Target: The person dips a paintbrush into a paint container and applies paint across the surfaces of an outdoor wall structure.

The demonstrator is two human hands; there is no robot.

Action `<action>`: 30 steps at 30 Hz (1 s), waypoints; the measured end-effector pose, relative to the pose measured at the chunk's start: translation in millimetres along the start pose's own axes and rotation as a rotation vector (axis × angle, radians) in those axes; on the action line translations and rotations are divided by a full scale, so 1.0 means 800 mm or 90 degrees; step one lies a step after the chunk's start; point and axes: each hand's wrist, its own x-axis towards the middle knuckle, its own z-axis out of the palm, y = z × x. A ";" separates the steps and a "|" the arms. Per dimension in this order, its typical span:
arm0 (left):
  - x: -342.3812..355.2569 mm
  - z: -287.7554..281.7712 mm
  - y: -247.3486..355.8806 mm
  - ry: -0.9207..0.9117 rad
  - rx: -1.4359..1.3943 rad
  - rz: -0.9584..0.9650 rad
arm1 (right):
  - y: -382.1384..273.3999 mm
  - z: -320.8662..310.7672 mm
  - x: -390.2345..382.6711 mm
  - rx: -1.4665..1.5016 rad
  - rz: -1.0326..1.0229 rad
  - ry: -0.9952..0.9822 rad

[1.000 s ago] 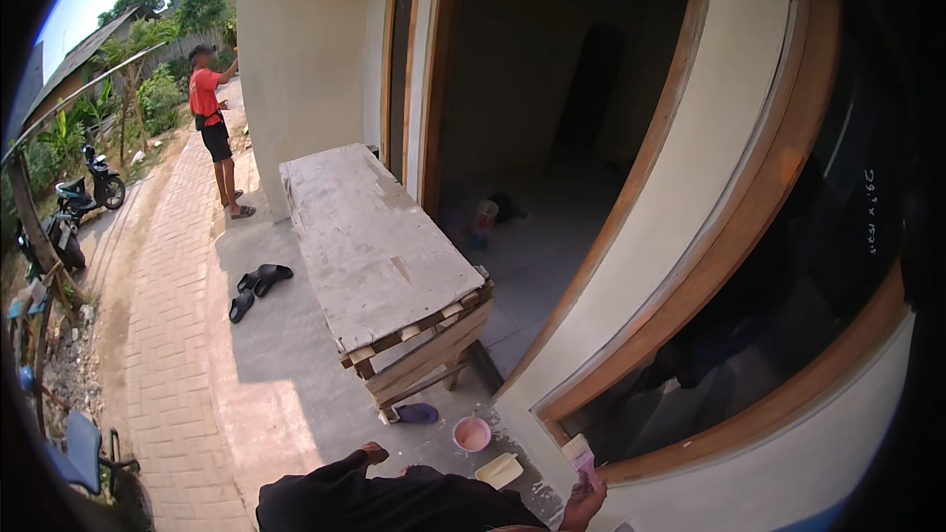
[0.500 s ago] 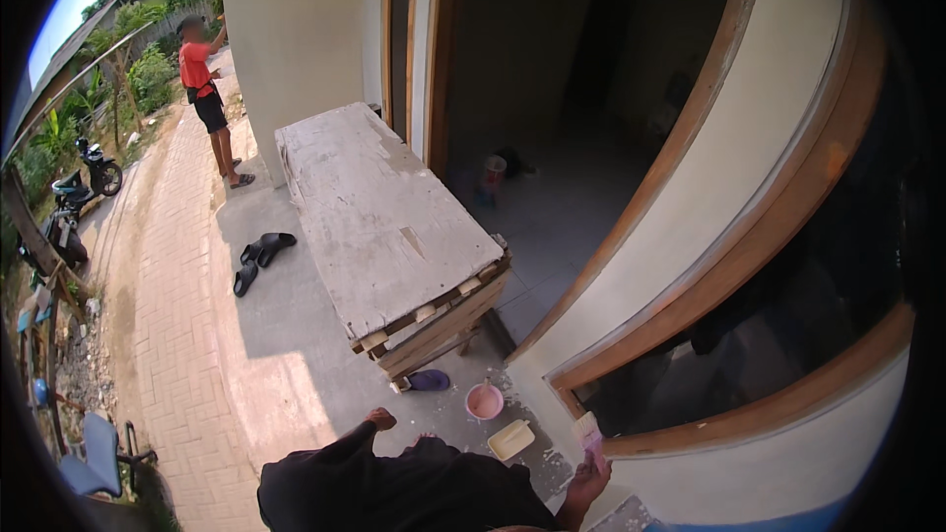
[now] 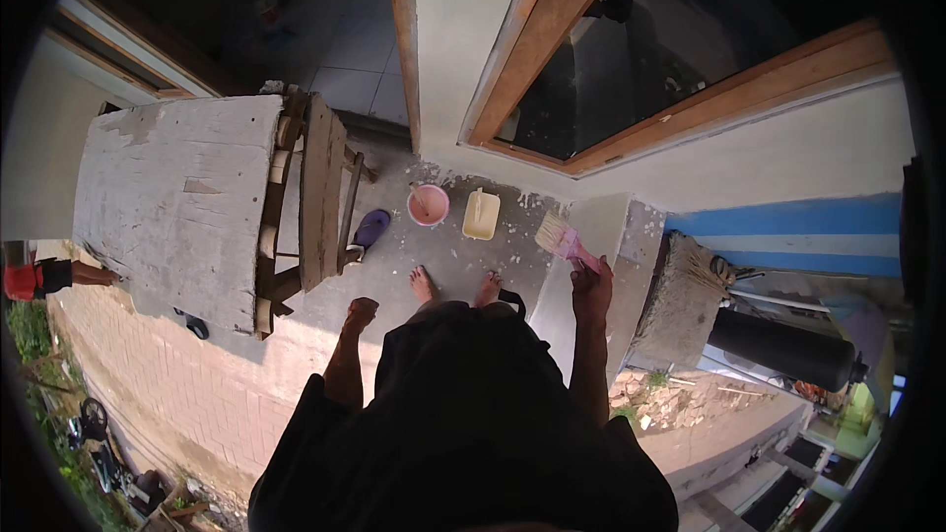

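Note:
A wide paintbrush (image 3: 564, 237) with pale bristles and a pinkish, paint-smeared handle is gripped in my right hand (image 3: 591, 288), bristles tilted up and left toward the wall. My left hand (image 3: 362, 312) hangs closed in a loose fist, with nothing seen in it. On the paint-spotted concrete floor ahead of my feet stands a pink-rimmed tub (image 3: 428, 205) of pinkish paint with a stick or handle leaning inside. Right of the tub lies a shallow cream tray (image 3: 481, 215). Neither hand touches the tub or the tray.
A rough wooden table (image 3: 187, 202) stands at left, a purple sandal (image 3: 372, 229) beside its legs. The wall holds a wood-framed window (image 3: 670, 49), with a doorway left of it. A low ledge (image 3: 581, 286), a broom (image 3: 719, 271) and a dark cylinder (image 3: 783, 347) are at right. Another person (image 3: 44, 276) stands far left.
My view has swung right and downward, bringing my feet and the right-hand ledge into sight. The paintbrush stays in my right hand; my left hand remains closed.

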 end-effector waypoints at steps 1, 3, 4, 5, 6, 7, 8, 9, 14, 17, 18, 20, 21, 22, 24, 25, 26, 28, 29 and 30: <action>0.008 -0.002 0.009 -0.063 0.028 -0.077 | -0.003 -0.013 -0.009 0.015 -0.011 0.000; 0.020 0.005 0.034 -0.136 0.034 -0.192 | -0.011 -0.032 -0.036 0.023 -0.027 0.063; 0.028 -0.019 0.009 -0.232 -0.018 -0.210 | 0.003 -0.037 -0.030 0.066 -0.028 0.041; 0.031 -0.024 0.012 -0.245 -0.085 -0.269 | 0.011 -0.047 -0.030 0.090 -0.028 0.045; 0.035 -0.027 0.013 -0.247 -0.037 -0.265 | 0.013 -0.039 -0.034 0.077 -0.020 0.068; 0.036 -0.019 0.027 -0.261 0.015 -0.256 | 0.012 -0.037 -0.039 0.067 -0.023 0.087; 0.034 -0.009 0.050 -0.278 0.072 -0.244 | 0.009 -0.041 -0.045 0.075 -0.038 0.088; 0.035 -0.015 0.061 -0.277 0.114 -0.221 | 0.007 -0.038 -0.046 0.082 -0.048 0.079; 0.085 -0.021 0.131 -0.291 0.207 -0.122 | 0.005 -0.007 -0.045 0.114 -0.066 0.131; 0.108 -0.011 0.187 -0.308 0.261 -0.064 | -0.004 0.001 -0.038 0.120 -0.085 0.120; 0.115 -0.008 0.204 -0.313 0.278 -0.045 | -0.006 0.004 -0.038 0.113 -0.073 0.113; 0.130 -0.005 0.228 -0.319 0.308 -0.013 | -0.014 0.013 -0.035 0.119 -0.095 0.098; 0.136 0.001 0.244 -0.325 0.323 0.004 | -0.018 0.015 -0.033 0.118 -0.098 0.095; 0.143 0.008 0.258 -0.330 0.336 0.021 | -0.022 0.017 -0.032 0.099 -0.104 0.084; 0.153 0.022 0.289 -0.341 0.362 0.058 | -0.034 0.022 -0.032 0.113 -0.122 0.083; 0.159 0.028 0.306 -0.341 0.368 0.077 | -0.042 0.031 -0.035 0.124 -0.121 0.084; 0.162 0.038 0.318 -0.347 0.379 0.096 | -0.051 0.038 -0.038 0.106 -0.137 0.091; 0.163 0.055 0.355 -0.358 0.393 0.134 | -0.056 0.032 -0.031 0.117 -0.158 0.074; 0.162 0.063 0.367 -0.362 0.399 0.152 | -0.055 0.026 -0.026 0.124 -0.158 0.063; 0.164 0.073 0.382 -0.366 0.405 0.169 | -0.056 0.020 -0.020 0.126 -0.162 0.055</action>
